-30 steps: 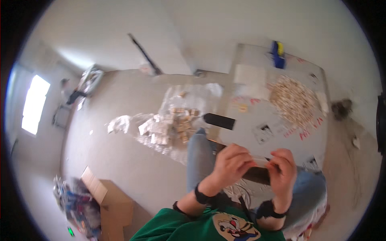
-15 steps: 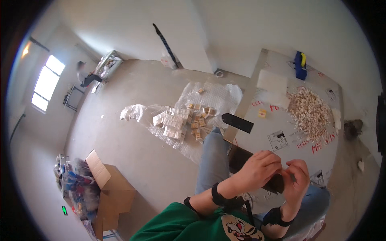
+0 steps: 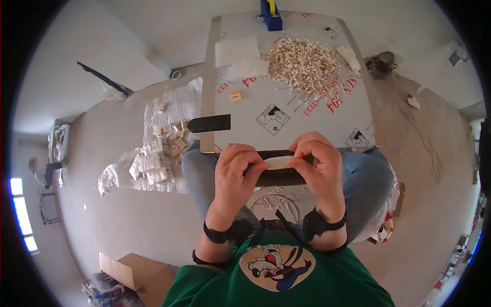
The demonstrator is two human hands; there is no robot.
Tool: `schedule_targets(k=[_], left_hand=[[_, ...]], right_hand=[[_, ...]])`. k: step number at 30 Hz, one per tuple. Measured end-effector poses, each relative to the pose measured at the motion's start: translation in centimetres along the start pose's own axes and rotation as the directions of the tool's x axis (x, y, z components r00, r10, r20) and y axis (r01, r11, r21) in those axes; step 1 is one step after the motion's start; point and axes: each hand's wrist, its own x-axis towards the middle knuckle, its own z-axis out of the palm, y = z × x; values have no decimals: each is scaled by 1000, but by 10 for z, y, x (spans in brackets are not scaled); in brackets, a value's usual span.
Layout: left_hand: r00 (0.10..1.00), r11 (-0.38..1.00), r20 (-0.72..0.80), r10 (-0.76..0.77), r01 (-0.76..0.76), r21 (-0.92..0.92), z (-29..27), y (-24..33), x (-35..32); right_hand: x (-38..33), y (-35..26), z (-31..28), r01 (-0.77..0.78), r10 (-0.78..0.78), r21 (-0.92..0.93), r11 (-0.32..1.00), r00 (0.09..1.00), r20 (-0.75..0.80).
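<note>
A small whitish plastic bag [image 3: 279,162], thin and flat-looking, is stretched between my hands at the near edge of the table. My left hand [image 3: 238,171] pinches its left end between thumb and fingers. At the other end, my right hand [image 3: 319,158] grips it the same way, index finger bent above the thumb. Beyond the hands lies a loose heap of cotton swabs [image 3: 307,66] on the film-covered tabletop [image 3: 302,123]. Left of the heap are whitish translucent sheets or bags [image 3: 238,53], and nearer sits a small yellow box [image 3: 235,95].
A black flat strip [image 3: 210,123] juts over the table's left edge. At the far edge stands a blue tape dispenser [image 3: 272,18]. Bubble wrap [image 3: 153,110] on the floor at left carries wrapped white packs [image 3: 152,162] and small boxes. An open carton [image 3: 138,273] stands lower left.
My view has turned to the right, so the table now lies straight ahead. My hands have moved apart, and the whitish bag now shows between them.
</note>
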Motion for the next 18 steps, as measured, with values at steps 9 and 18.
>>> schedule_targets(k=[9,18], left_hand=[[921,626,225,-318,382,-680,32,-15,-11],[797,695,254,-548,603,-392,72,-58,-4]], right_hand=[[-5,35,15,-320,362,467,825,932,0],[1,84,35,-431,436,198,880,900,20]])
